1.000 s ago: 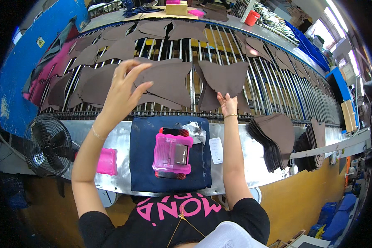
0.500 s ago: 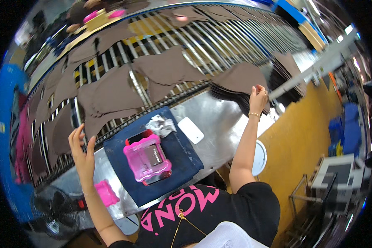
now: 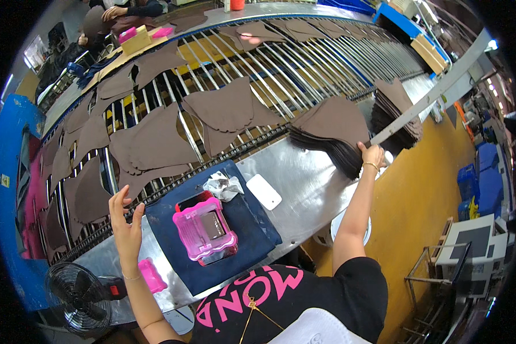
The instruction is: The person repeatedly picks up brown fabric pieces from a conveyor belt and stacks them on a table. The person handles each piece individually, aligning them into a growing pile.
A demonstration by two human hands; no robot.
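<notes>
The right hand [image 3: 372,156] is gripping the edge of a stack of dark brown cut pieces [image 3: 333,131], which is lying at the far right of the metal desk [image 3: 309,183] beside the roller conveyor [image 3: 281,74]. The left hand [image 3: 126,221] is hovering open, fingers spread, holding nothing, near a navy mat [image 3: 252,229].

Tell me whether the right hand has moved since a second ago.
Yes. The right hand has left the brown pieces on the rollers and gone right along the metal table to grip the stack of brown pieces.
</notes>
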